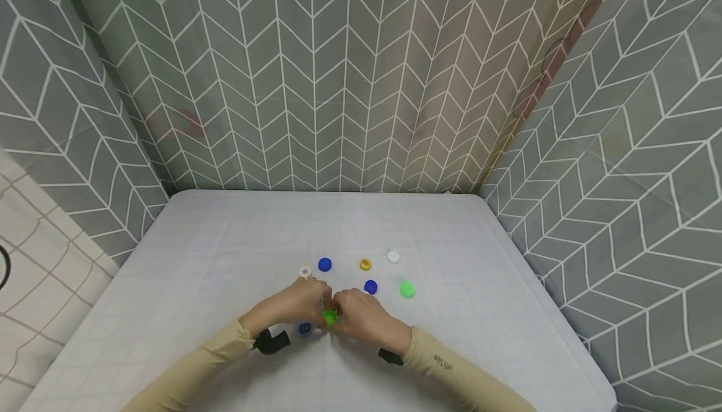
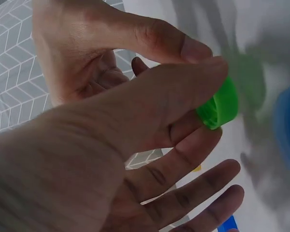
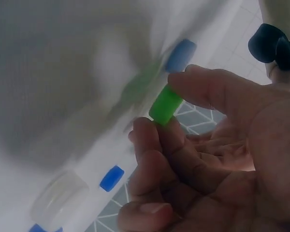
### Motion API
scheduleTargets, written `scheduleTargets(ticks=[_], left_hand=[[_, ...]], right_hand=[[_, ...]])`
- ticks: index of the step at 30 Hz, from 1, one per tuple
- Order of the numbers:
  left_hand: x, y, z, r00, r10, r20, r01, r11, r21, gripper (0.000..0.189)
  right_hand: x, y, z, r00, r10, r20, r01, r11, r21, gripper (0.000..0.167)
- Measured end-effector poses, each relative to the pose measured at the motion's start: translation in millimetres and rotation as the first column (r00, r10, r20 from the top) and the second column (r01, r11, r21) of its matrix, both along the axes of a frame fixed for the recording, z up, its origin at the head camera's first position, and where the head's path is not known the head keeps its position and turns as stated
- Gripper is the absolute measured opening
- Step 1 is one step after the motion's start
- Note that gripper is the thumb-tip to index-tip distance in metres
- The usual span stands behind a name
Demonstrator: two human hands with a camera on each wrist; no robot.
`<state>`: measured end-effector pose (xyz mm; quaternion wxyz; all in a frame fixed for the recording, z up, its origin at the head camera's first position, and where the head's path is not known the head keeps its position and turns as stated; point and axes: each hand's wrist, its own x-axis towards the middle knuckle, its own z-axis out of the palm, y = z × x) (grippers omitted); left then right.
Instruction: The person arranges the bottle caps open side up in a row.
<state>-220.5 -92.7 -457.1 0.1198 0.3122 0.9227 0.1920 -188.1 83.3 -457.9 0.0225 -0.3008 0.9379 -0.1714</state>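
Observation:
A small green bottle cap [image 1: 329, 317] is held between the two hands over the white table, its ridged hollow inside facing the palm in the left wrist view. My left hand [image 1: 301, 302] pinches it with thumb and index finger, while the other fingers [image 2: 183, 195] spread loosely below. From the opposite side, my right hand [image 1: 361, 316] grips the same green cap [image 3: 166, 105] between thumb and fingertips, its remaining fingers curled. A blue cap [image 1: 305, 328] with a pale rim lies beside the left hand. Parts of the left hand are hidden behind the right in the right wrist view.
Beyond the hands lie a white cap [image 1: 305, 271], a blue cap [image 1: 324, 264], a yellow cap [image 1: 365, 264], another white cap [image 1: 393, 256], a second blue cap [image 1: 370, 287] and a light green cap [image 1: 407, 289]. Patterned grey curtains [image 1: 316, 86] surround the white table [image 1: 225, 230].

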Motion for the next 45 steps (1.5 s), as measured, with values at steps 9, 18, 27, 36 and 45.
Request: scheduleTargets(ticks=[9,18,27,36,45], left_hand=[[4.6,3.5,-1.4,0.999,-0.031,-0.014,0.030,0.998,-0.049,0.027],[9.4,5.6,-4.2,0.999,-0.007,0.044,0.009,0.998,-0.060,0.030],[11.9,7.2,-3.2,0.998,0.001,0.064,0.004,0.996,-0.085,0.037],[10.8,5.7,-2.2,0.998,-0.064,0.023,0.066,0.993,-0.094,0.040],[9.5,8.5,2.5,0.999,-0.042,0.028,0.044,0.996,-0.073,0.041]], right_hand=[[3.0,-2,-5.1,1.000,0.019,0.008,-0.020,0.998,0.055,0.023],[8.2,-2,-11.2,1.000,0.030,0.004,-0.030,0.996,0.082,0.024],[10.7,-2,-12.7,1.000,0.029,0.009,-0.030,0.996,0.087,0.029],[10.1,1,-12.1,0.999,0.050,-0.005,-0.050,0.994,0.097,0.034],[7.4,9,-8.3,0.999,0.035,-0.030,-0.032,0.995,0.090,0.036]])
